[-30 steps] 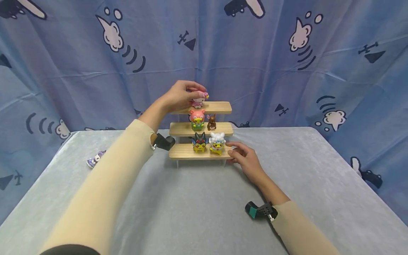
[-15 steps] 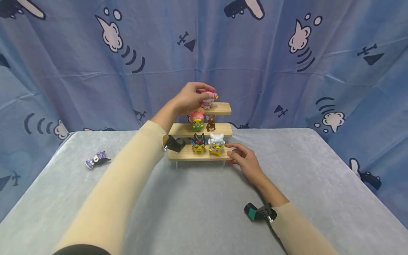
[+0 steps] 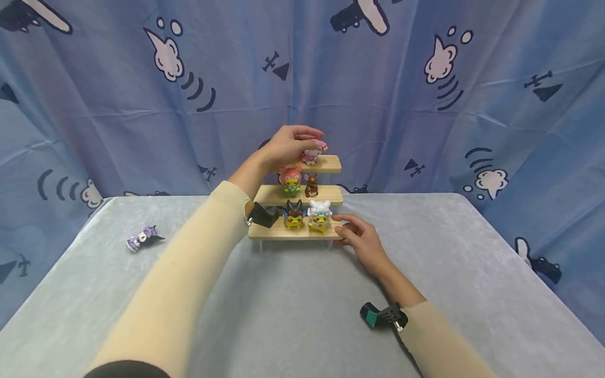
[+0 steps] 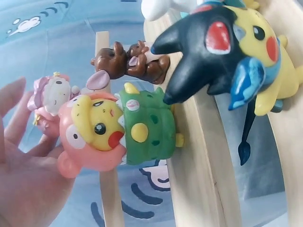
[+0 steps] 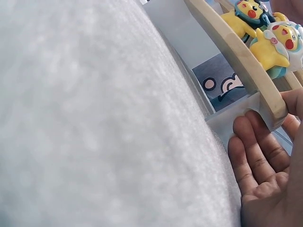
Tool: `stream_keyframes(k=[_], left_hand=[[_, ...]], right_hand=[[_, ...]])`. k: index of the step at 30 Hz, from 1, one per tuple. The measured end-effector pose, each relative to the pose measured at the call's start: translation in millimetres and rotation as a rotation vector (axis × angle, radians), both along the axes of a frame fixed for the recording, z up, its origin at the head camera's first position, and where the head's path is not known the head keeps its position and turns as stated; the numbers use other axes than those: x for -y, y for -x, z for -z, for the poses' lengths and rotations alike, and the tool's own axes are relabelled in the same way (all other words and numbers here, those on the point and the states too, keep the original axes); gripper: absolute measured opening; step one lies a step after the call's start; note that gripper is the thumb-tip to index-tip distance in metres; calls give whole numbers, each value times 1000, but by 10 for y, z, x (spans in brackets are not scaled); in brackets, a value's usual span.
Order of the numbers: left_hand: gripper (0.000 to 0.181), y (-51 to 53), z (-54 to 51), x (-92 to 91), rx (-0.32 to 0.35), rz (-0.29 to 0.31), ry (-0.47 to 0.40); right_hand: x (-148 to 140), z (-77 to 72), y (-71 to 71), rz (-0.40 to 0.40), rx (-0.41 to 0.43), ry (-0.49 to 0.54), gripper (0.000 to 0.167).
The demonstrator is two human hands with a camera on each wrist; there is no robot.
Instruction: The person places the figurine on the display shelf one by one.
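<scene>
My left hand holds a pink figurine with a white face at the top board of a three-tier wooden display stand. In the left wrist view, fingers lie around that figurine, partly behind the pink-hooded, green-bodied figure. That figure shares the middle tier with a brown animal figurine. On the bottom tier stand a black-hooded yellow figure and a white-hooded one. My right hand grips the bottom board's right end, its thumb above and other fingers by the clear support.
A purple-and-white figurine with a black part lies on its side at the table's left. Grey cloth covers the table. A blue patterned curtain hangs close behind the stand.
My left hand has moved right along the top board with the pink figurine. The purple figurine, partly covered by my sleeve before, now shows fully. My right hand keeps its place on the stand.
</scene>
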State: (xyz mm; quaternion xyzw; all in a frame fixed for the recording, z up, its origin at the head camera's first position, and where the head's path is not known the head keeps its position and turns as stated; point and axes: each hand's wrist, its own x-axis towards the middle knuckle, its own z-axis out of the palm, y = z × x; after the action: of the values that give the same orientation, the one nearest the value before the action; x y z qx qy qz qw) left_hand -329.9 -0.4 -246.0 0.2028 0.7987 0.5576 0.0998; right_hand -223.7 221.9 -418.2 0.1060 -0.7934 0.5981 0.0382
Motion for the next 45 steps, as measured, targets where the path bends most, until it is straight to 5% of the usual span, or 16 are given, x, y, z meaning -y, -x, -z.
stream_keyframes(k=[4,13,21,25,35,41,45], left_hand=[[47,-19,-29,72,23,-10,-7],[47,-235,-155,393,-76,-123,-31],[39,-574,-59,936,-277,-256,51],[37,-769,77,1288,-330,-301,116],[43,-1181,528,2196,-273,-429,265],[45,-1284,894,2597,-253,-559,301],[47,-1285,1123,2794,-223,-581,372]], right_hand=[[22,21,21,0,16,-5,35],[-13,28,2,12,21,-29,37],[-32,16,-3,29,22,-37,37],[-45,13,-25,33,17,-33,37],[-37,7,-19,47,36,-47,38],[-18,1,16,30,33,-31,38],[3,0,40,18,29,-22,38]])
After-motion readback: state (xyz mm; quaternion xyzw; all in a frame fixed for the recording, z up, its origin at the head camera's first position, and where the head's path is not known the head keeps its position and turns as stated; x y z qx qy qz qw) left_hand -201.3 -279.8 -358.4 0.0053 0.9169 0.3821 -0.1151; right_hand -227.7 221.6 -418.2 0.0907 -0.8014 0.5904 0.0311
